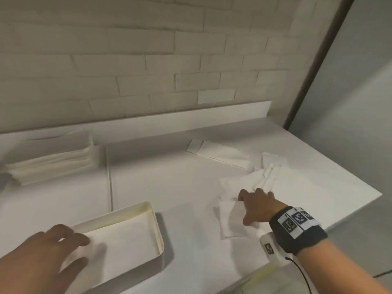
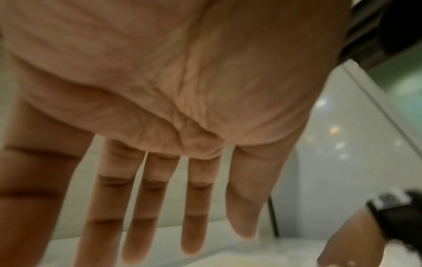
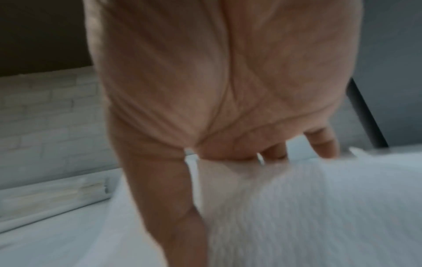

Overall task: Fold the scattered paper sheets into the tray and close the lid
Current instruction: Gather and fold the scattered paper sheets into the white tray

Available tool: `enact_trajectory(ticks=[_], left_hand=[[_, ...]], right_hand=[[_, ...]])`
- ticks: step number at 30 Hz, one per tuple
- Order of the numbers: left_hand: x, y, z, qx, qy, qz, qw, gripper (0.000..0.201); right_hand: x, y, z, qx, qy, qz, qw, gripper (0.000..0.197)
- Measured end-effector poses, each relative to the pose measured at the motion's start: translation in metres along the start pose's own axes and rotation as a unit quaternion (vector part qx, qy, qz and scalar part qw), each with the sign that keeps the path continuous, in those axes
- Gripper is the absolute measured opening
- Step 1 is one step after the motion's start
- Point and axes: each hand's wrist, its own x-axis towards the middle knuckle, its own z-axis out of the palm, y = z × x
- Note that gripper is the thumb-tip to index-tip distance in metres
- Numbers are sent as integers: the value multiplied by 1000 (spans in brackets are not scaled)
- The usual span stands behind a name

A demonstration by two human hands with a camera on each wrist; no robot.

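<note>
A cream tray sits at the lower left of the table with a folded white sheet lying flat inside it. My left hand hovers over the tray's left part. In the left wrist view that hand's fingers are straight and spread, holding nothing. To the right, my right hand lies on a loose white paper sheet. In the right wrist view its curled fingers grip the sheet, which rises up to them. Crumpled sheets lie just behind this hand.
A stack of folded white paper stands at the back left against the brick wall. A flat white piece lies at the back; lid or sheet, I cannot tell. The table's edge runs close on the right.
</note>
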Motion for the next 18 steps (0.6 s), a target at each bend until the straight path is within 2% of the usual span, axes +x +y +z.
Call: enact_trajectory(ticks=[1,2,4,5,8,10,11,12,14,15,16,18], left_hand=[[5,19,-10,-24,-39,7,999,36],[13,43,-22,-39,-45,-3,998,31],[33,98,-44,-52,-46,-7,998,37],[41,119,-53,-77,-70,-17,994,46],[63,166,-56,-192,-89,-10,977,95],[84,183,-51,-289,-105,-20,951,115],[94,188,-50,-336,-110,-25,935,112],[101,191,-48,-373,-102,-23,922,94],[104,191,-54,-415,-46,-42,908,51],[101,186,-57,-439,-13,-57,897,36],[95,178,-59,-475,17,-78,876,28],[80,157,-65,-562,75,-123,814,22]], right_hand=[[0,2,-1,14,-3,-19,1000,55],[-1,2,-2,13,1,-48,999,49],[-5,3,-7,41,13,-103,994,47],[-10,2,-12,76,13,-128,989,45],[-34,-11,-41,192,6,-242,951,13],[-58,-32,-66,248,-13,-312,917,16],[-68,-44,-76,262,-18,-345,901,21],[-75,-56,-85,269,-20,-369,889,24],[-81,-74,-97,293,-34,-398,869,27],[-80,-77,-99,315,-55,-402,858,30],[-75,-76,-98,345,-78,-393,849,37],[-64,-69,-88,416,-107,-353,831,55]])
